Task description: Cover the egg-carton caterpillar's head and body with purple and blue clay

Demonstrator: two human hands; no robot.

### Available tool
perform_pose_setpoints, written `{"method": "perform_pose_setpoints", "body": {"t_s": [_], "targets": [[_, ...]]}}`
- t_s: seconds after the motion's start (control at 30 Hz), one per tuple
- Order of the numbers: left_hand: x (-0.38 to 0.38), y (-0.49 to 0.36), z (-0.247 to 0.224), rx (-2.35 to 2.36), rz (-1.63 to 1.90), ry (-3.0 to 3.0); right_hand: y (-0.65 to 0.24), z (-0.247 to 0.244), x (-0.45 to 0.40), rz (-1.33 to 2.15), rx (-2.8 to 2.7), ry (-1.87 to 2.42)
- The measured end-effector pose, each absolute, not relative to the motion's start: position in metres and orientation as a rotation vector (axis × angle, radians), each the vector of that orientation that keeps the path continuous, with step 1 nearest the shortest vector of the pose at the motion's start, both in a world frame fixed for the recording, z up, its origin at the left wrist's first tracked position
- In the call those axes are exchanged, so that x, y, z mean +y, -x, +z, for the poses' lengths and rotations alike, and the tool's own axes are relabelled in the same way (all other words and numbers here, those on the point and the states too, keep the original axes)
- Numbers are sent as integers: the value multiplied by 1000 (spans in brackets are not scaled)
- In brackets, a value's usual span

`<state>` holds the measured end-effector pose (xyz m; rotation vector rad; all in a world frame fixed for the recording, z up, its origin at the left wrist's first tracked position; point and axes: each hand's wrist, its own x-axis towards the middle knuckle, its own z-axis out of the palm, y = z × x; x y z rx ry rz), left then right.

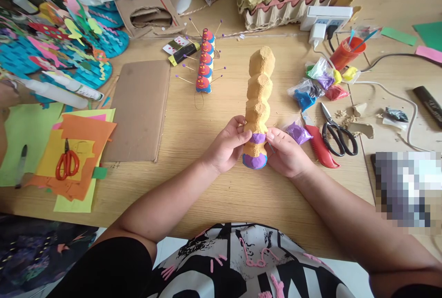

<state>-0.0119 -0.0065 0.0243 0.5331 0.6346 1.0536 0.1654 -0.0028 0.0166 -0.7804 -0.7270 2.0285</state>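
Observation:
An orange-yellow strip of bumps, cut from an egg carton (261, 90), is held upright between my two hands over the table. Purple clay (254, 160) with a blue rim covers the front of its lowest bump, and a smaller purple patch lies on the bump above. My left hand (228, 146) pinches the strip's left side with thumb and fingers. On the other side, my right hand (288, 151) presses thumb and fingertips at the purple patch; a thin teal sliver shows beside them. Just beyond the right hand lies a bag of purple clay (297, 132).
A red and blue caterpillar (205, 63) with stick legs stands further back. To the right are black scissors (336, 134), a red-handled knife (319, 146), bags of coloured clay (306, 99) and an orange cup (348, 53). Cardboard (138, 109) and red scissors (67, 164) lie left.

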Motion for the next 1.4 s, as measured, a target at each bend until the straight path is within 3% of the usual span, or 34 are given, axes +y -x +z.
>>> {"method": "perform_pose_setpoints", "body": {"t_s": [1.4], "targets": [[-7,7,22,765,1121,-531,-164,21,-3,1885,-801,882]]}}
